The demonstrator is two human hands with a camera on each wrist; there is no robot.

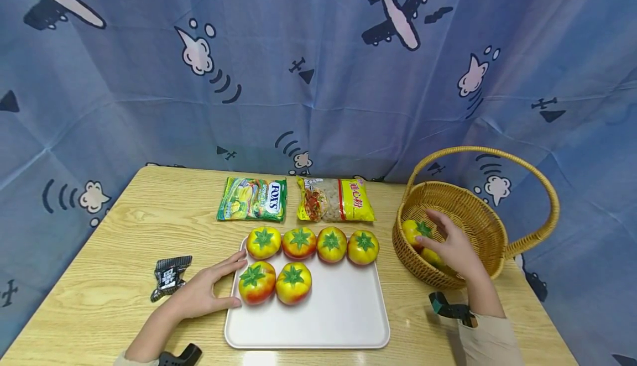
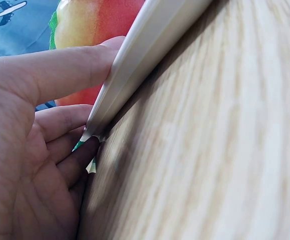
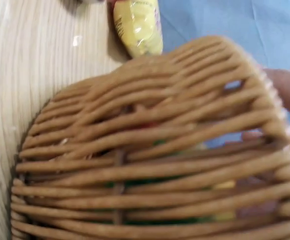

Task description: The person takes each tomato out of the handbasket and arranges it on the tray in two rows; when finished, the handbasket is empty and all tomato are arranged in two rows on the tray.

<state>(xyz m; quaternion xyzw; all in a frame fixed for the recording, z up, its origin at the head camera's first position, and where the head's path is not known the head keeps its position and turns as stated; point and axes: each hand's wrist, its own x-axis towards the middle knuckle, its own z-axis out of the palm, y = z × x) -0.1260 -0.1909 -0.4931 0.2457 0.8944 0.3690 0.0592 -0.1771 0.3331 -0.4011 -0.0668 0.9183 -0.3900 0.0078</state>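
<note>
My left hand [image 1: 205, 291] rests at the left side of the white tray [image 1: 343, 316], fingers extended. In the left wrist view, its thumb [image 2: 79, 70] touches the tray rim [image 2: 129, 65]. Several yellow-and-red toy persimmons [image 1: 294, 283] with green leafy tops sit on the tray, a row along the back and two in front at left. My right hand [image 1: 455, 247] reaches into the wicker basket [image 1: 415, 263], fingers spread beside a yellow toy persimmon [image 1: 411, 231]. Another yellow fruit [image 1: 432, 257] lies under that hand, partly hidden. The basket wall [image 3: 150, 150] mostly blocks the right wrist view.
Behind the tray lie a green Fox's candy bag [image 1: 252, 199] and a yellow pasta bag [image 1: 335, 200]. A small black packet [image 1: 170, 277] is left of my left hand. The basket's tall handle [image 1: 539, 178] arches up at right. A blue curtain [image 1: 318, 78] hangs behind the table.
</note>
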